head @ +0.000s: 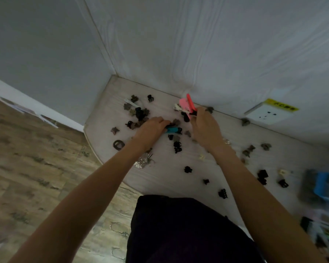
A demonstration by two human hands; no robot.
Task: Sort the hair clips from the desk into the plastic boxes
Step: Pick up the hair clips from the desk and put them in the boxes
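On the pale wood-grain desk [160, 179], left hand [152, 128] grips a teal plastic clip [172, 130]; right hand [205, 128] pinches red and pink clips [187, 106]. Yellow socket label [281, 107] unreadable.

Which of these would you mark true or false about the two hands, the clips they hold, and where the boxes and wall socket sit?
1. The right hand holds red and pink hair clips. True.
2. The left hand rests empty on the floor. False: it is over the desk, gripping a teal hair clip.
3. The plastic boxes lie at the right edge of the view. True.
4. All the clips are already in the boxes. False: many small black and brown clips lie scattered on the desk.
5. A wall socket is set in the floor on the left. False: it is on the wall, to the right of the hands.
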